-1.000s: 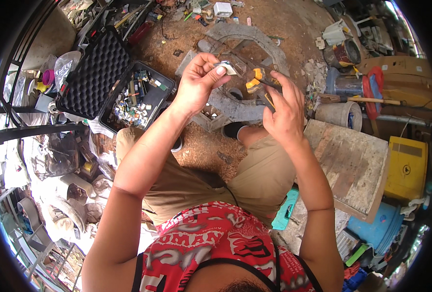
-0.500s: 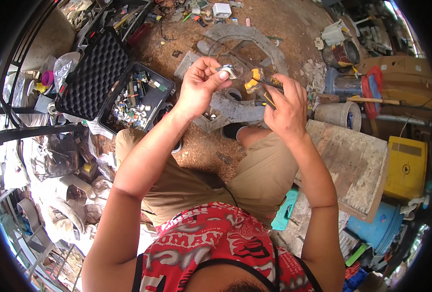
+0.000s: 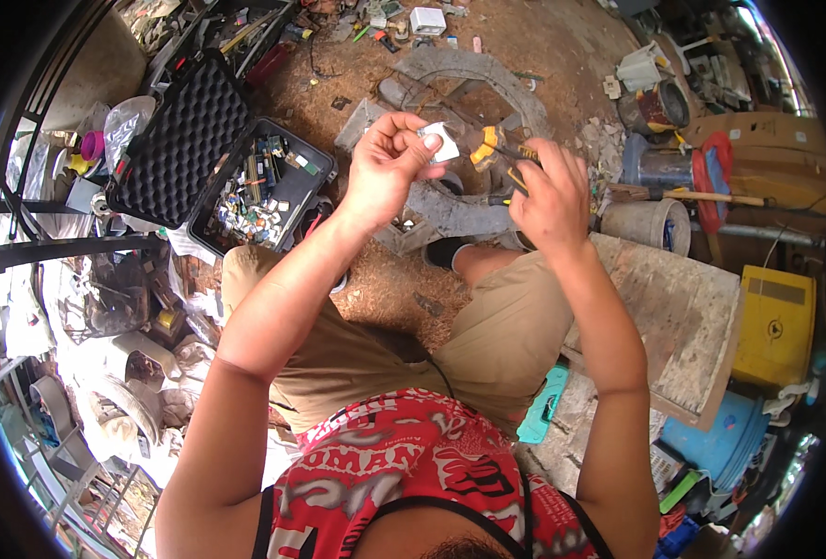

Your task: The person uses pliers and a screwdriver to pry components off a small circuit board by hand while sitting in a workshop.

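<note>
My left hand point(image 3: 387, 166) pinches a small flat white piece point(image 3: 443, 144) between thumb and fingers, over the gap between my knees. What kind of part it is I cannot make out. My right hand point(image 3: 555, 194) is wrapped round the yellow and black handles of pliers point(image 3: 489, 149). Their handles are spread, and the jaws point toward the white piece but blur into the grey background. Whether the jaws touch the piece I cannot tell.
An opened black case point(image 3: 290, 216) with foam in its lid holds several small electronic parts on the left. Ahead lies a grey ring-shaped frame point(image 3: 460, 63). On my right are a wooden board point(image 3: 664, 312), a yellow box point(image 3: 778, 321) and a blue bucket point(image 3: 722, 438).
The white piece has turned in my left hand, and its broad face now shows. The pliers have tilted slightly, with their handles a little further apart.
</note>
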`<control>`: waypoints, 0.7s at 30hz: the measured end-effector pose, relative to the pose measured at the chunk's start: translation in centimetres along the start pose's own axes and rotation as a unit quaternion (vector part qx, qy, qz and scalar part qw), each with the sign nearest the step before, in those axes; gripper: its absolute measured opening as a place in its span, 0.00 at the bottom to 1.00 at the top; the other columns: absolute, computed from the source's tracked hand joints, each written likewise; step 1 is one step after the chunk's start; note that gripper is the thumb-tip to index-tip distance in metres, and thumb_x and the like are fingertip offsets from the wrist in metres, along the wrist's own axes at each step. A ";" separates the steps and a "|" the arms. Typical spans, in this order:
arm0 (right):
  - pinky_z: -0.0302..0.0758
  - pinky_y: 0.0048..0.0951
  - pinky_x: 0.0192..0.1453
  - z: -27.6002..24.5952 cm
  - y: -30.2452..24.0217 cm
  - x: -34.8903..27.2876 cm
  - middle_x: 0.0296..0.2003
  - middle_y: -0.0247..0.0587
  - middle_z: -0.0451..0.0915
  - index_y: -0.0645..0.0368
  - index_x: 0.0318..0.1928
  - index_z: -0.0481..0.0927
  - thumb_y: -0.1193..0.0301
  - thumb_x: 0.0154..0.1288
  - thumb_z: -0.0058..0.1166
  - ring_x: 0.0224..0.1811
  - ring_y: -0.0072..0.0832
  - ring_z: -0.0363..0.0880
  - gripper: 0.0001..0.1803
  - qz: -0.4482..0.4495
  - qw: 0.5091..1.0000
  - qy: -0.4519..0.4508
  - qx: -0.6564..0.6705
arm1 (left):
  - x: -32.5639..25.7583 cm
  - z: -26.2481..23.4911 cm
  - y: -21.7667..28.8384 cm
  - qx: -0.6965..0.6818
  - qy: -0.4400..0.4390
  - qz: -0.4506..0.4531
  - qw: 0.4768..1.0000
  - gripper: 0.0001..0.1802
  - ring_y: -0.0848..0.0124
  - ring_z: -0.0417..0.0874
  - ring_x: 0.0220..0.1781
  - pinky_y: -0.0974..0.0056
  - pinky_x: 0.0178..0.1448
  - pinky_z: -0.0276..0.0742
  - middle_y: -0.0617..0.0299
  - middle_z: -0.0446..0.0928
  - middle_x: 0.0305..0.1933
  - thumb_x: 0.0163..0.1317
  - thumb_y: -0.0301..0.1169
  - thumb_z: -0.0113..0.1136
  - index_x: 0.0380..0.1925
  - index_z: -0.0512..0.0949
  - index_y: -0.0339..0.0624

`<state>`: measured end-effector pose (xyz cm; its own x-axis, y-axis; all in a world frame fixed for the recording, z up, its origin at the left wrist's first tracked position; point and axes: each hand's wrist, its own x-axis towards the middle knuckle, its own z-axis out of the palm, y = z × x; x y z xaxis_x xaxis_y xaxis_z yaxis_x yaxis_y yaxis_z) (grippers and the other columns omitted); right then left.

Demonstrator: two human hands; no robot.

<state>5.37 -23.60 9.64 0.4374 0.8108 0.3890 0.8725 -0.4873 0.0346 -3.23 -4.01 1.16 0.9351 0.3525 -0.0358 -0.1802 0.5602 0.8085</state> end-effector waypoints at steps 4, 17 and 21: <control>0.71 0.38 0.54 -0.2 0.2 1.5 0.49 0.42 0.78 0.61 0.37 0.82 0.77 0.42 0.61 0.50 0.39 0.77 0.16 0.016 0.999 -0.046 -0.001 | 0.7 -0.4 -0.4 0.007 0.043 -0.003 0.999 0.11 0.76 0.84 0.40 0.68 0.45 0.86 0.66 0.81 0.38 0.67 0.26 0.62 0.48 0.74 0.40; 0.56 0.50 0.74 -4.4 0.6 1.0 0.71 0.39 0.64 0.58 0.46 0.84 0.82 0.46 0.55 0.71 0.40 0.64 0.22 -0.032 0.995 -0.094 -0.020 | 1.4 -2.1 2.3 -0.194 -0.111 -0.233 0.946 0.13 0.83 0.67 0.23 0.78 0.26 0.63 0.60 0.78 0.35 0.70 0.28 0.55 0.51 0.77 0.35; 0.56 0.51 0.73 -4.5 0.6 1.4 0.71 0.41 0.63 0.59 0.45 0.83 0.83 0.45 0.52 0.71 0.42 0.63 0.23 -0.065 0.993 -0.090 -0.032 | 1.5 -2.1 2.3 -0.203 -0.125 -0.238 0.942 0.14 0.84 0.68 0.24 0.78 0.26 0.64 0.60 0.79 0.35 0.69 0.25 0.53 0.51 0.76 0.31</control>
<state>5.55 -24.24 14.31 0.3592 0.9099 0.2076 0.9106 -0.3904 0.1353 -2.89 -0.66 1.75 0.9729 -0.1706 -0.1563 0.2234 0.8681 0.4432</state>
